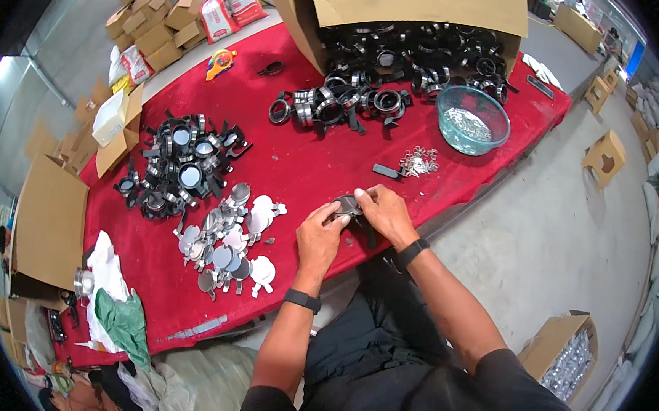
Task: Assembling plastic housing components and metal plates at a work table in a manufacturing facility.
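Near the table's front edge, my left hand (319, 239) and my right hand (387, 212) pinch a small dark ring-shaped part (349, 205) from both sides. Its centre looks grey and metallic; the fingers cover much of it. Left of my hands lies a heap of flat round metal discs with tabs (226, 256). Beyond my right hand are small shiny metal pieces (422, 162) and a short dark bar (386, 170). A pile of black ring parts, some with pale discs inside (187, 166), sits at the left.
A large cardboard box (420, 6) spills black rings (329, 105) across the red cloth (294, 169). A clear bowl (471, 143) holds small metal pieces. A tape measure (221, 62) lies at the far left. An open carton (564, 352) and wooden stools (605, 156) stand on the right-hand floor.
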{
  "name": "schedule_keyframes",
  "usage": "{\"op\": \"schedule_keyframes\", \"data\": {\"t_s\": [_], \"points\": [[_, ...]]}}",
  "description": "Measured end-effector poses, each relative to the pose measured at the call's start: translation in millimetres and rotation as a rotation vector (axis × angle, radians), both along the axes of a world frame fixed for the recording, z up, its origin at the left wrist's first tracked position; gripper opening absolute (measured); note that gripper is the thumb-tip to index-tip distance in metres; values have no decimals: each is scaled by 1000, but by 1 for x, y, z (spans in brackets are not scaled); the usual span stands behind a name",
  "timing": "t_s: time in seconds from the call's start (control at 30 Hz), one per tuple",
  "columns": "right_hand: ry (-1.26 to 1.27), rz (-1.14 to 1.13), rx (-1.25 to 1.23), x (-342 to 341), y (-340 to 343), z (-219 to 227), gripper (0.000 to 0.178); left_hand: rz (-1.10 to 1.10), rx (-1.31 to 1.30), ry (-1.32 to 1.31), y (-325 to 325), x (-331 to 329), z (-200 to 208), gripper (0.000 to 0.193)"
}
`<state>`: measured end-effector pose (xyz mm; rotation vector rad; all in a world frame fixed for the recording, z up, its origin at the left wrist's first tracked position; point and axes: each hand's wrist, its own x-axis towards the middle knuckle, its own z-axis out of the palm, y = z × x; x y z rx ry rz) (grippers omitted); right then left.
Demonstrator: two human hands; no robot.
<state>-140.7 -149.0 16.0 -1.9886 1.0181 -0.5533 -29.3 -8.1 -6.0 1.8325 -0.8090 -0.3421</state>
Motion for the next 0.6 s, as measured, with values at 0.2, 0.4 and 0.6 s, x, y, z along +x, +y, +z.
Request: {"op": "schedule_keyframes", "data": {"t_s": [0.2,0.4,0.6], "points": [[-82,4,569,32,-2,-25,45,-43,22,95,8,22,-3,43],[-62,-112,239,35,21,-26,50,-118,245,-259,21,12,28,48],[-103,-70,223,33,24,-22,49,-197,220,-446,23,-7,37,63]]}}
